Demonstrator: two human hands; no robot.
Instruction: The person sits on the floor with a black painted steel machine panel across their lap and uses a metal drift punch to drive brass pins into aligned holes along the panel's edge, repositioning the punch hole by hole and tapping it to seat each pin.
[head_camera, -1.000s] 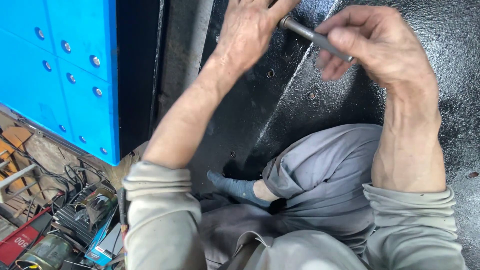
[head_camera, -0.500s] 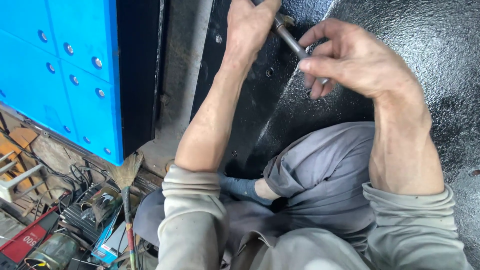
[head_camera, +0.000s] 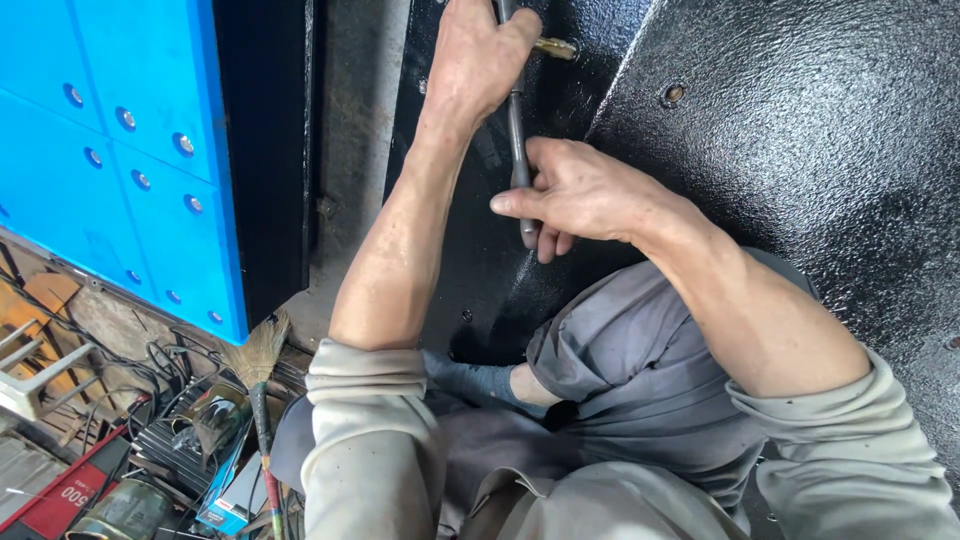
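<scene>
Right now your left hand (head_camera: 480, 60) clamps the head of the ratchet wrench (head_camera: 518, 150) against a brass-coloured fitting (head_camera: 555, 47) on the glossy black panel (head_camera: 800, 150), while your right hand (head_camera: 575, 195) wraps the handle's lower end. If the top grip loosens, the tool could slip off and your knuckles would strike the rough coating.

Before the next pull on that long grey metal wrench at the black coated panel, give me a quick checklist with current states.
1. Left hand gripping the top of the long grey metal wrench: ok.
2. Right hand wrapped round its lower end: ok.
3. Tool head seated on the brass-coloured fastener: cannot tell, the hand hides it.
4. Black coated panel free of loose items near the swing: ok.
5. Bent knee in grey trousers close under the handle: not ok.
</scene>
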